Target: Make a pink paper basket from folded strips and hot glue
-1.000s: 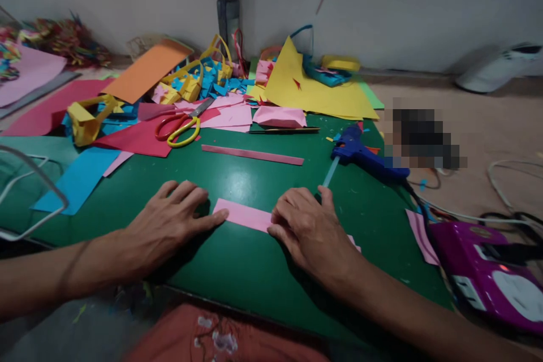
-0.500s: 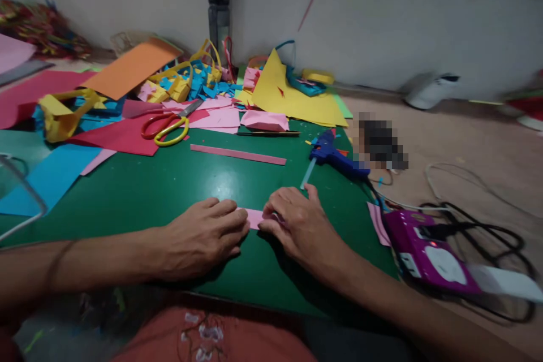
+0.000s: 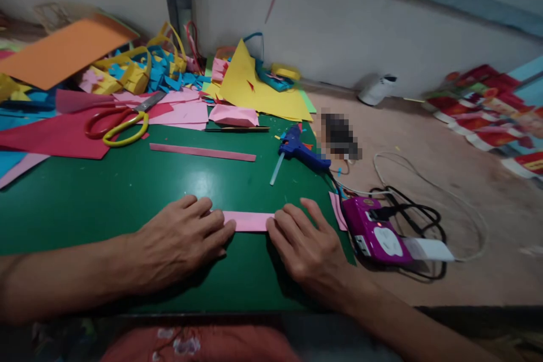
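Note:
A pink paper strip (image 3: 249, 222) lies across the green table (image 3: 182, 181) in front of me, its middle bare between my hands. My left hand (image 3: 186, 237) grips the strip's left end, fingers curled together and pressed to the table. At the opposite end, my right hand (image 3: 303, 240) has its fingers closed on the paper, with one digit raised. Both ends are hidden under my fingers. Beyond my hands is a narrower, darker pink strip (image 3: 202, 152). A blue glue gun (image 3: 303, 149) with a pale glue stick rests to the right of it.
Scissors (image 3: 123, 124) with red and yellow handles lie on red and pink paper at the left. Yellow paper (image 3: 263, 90), orange paper (image 3: 68, 51) and small folded pieces are piled behind. At right are a purple power adapter (image 3: 373, 232), tangled cables and a white camera-like device (image 3: 377, 89).
My hands have moved apart along the pink strip, so more of it shows between them. The view has swung to the right, bringing red packets at the right into sight.

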Available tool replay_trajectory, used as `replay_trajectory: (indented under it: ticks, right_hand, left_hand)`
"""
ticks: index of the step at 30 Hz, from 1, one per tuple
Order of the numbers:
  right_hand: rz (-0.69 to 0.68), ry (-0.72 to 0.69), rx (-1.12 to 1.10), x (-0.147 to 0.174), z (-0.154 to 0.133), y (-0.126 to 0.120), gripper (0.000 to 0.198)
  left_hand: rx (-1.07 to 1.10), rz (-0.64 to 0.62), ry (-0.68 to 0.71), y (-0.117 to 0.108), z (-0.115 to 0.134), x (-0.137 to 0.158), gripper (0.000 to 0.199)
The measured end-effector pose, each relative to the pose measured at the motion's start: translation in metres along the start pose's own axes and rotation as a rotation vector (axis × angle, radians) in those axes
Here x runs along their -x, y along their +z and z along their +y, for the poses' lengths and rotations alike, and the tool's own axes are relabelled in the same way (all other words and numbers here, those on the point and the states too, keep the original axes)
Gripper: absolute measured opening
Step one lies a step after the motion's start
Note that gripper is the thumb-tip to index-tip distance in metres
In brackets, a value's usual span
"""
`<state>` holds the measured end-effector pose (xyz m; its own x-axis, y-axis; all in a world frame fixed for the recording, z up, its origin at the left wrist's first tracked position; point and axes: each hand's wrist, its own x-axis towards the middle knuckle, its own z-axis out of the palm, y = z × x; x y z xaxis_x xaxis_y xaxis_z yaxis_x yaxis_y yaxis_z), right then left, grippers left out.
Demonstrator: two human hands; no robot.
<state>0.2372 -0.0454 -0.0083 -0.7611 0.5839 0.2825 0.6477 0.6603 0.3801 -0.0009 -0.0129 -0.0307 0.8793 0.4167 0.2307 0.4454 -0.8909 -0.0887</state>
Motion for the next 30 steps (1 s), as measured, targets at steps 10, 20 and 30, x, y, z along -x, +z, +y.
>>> replay_trajectory:
  ticks: [10,20,30]
  right_hand:
    - [0.073,0.113,-0.189,0.007,-0.001,0.008,0.032]
    - [0.018,0.222,-0.410,0.006,0.004,0.011,0.030]
    - [-0.085,0.556,-0.690,0.007,0.007,0.010,0.020]
  left_hand:
    - [0.038,0.064,0.045,-0.004,0.007,-0.021,0.019]
    - [0.193,0.152,0.004,0.001,0.000,-0.024,0.033]
    - [0.379,-0.012,-0.261,0.005,-0.007,-0.021,0.028]
